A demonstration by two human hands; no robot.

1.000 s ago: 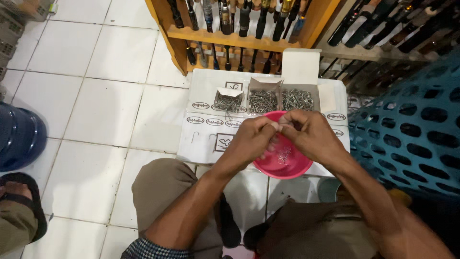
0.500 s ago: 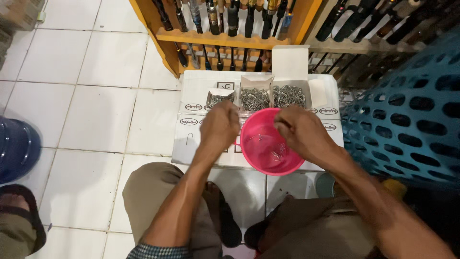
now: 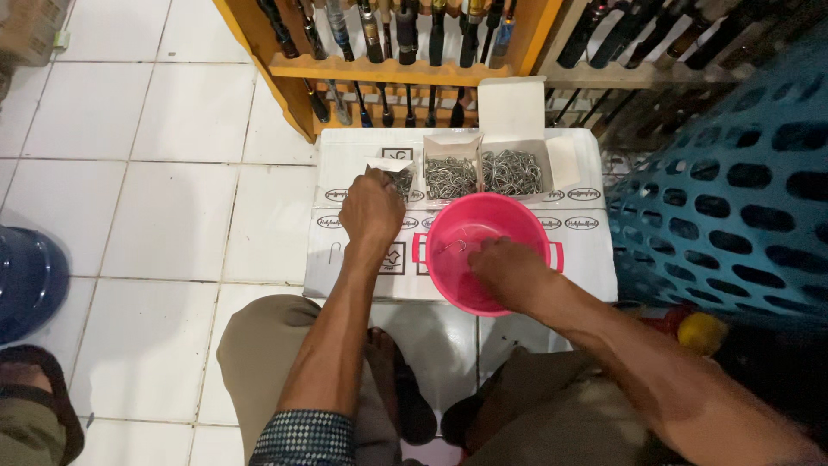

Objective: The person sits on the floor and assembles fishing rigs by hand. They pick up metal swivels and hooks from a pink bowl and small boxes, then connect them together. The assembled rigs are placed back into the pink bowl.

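A pink plastic bowl (image 3: 448, 233) sits on a white cardboard box (image 3: 586, 250) on the tiled floor. My right hand (image 3: 509, 269) is inside the bowl, fingers pinching a small metal hook. My left hand (image 3: 371, 207) reaches forward to a small open carton (image 3: 398, 173) of metal hooks at the box's far left, fingers closed at its edge. Two more open cartons (image 3: 487, 173) full of grey metal hooks stand behind the bowl.
A wooden rack (image 3: 388, 69) of fishing rods stands just behind the box. A blue perforated plastic basket (image 3: 733, 190) is at the right. A blue container (image 3: 30, 276) and another person's sandalled foot (image 3: 34, 406) are at the left.
My hands have parted from above the bowl. The left hand moved forward to the small carton, and the right hand dropped into the bowl.
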